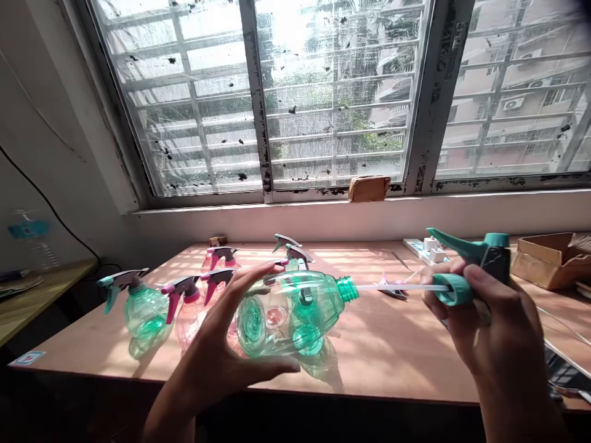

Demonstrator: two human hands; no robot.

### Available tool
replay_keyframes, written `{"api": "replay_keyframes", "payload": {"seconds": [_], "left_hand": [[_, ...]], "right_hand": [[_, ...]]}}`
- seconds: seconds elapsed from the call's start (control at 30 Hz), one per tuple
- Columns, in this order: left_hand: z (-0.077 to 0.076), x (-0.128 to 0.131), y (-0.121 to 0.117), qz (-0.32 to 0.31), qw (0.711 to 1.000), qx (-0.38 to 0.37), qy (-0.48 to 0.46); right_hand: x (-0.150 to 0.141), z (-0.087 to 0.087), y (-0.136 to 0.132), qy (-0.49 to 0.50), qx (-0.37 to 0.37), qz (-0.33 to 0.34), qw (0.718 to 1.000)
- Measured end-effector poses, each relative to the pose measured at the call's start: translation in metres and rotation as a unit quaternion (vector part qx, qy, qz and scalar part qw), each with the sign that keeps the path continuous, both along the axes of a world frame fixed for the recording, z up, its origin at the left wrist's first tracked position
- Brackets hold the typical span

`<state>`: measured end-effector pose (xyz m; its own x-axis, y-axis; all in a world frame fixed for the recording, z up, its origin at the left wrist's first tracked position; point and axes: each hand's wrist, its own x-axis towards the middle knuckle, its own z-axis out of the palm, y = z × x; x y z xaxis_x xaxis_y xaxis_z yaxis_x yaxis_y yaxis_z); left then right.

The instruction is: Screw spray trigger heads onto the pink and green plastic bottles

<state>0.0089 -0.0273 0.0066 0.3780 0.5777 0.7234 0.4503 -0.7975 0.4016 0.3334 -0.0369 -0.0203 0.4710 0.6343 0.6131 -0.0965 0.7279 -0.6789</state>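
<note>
Over the table (392,363), the left hand (226,347) holds a green bottle (330,301) sideways between thumb and fingers, while the right hand (494,326) grips a spray head (496,261) — tube (397,287) entering the neck (348,289), collar (458,290) not yet on — before several fitted sprayers (145,307).

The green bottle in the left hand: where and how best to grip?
Probably grip the green bottle around its wide body, from its base end at left: it lies sideways, its narrow neck facing the white tube at right.
</note>
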Motion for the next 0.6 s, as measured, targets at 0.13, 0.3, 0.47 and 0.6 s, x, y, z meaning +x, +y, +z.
{"api": "replay_keyframes", "payload": {"seconds": [0.13, 0.3, 0.47, 0.6], "left_hand": [[-0.006, 0.008, 0.004, -0.058, 0.997, -0.016, -0.041], [-0.007, 0.016, 0.004, -0.076, 0.996, -0.017, -0.053], [-0.008, 0.012, 0.006, -0.081, 0.993, -0.05, -0.076], [-0.006, 0.001, 0.008, -0.062, 0.992, -0.1, -0.049]], "right_hand": [[-0.02, -0.007, 0.003, -0.008, -0.052, 0.119, 0.991], [-0.038, -0.017, 0.003, -0.046, -0.062, 0.164, 0.983], [-0.039, -0.026, 0.01, -0.066, -0.024, 0.196, 0.978], [-0.033, -0.034, 0.011, -0.115, -0.029, 0.2, 0.973]]}}
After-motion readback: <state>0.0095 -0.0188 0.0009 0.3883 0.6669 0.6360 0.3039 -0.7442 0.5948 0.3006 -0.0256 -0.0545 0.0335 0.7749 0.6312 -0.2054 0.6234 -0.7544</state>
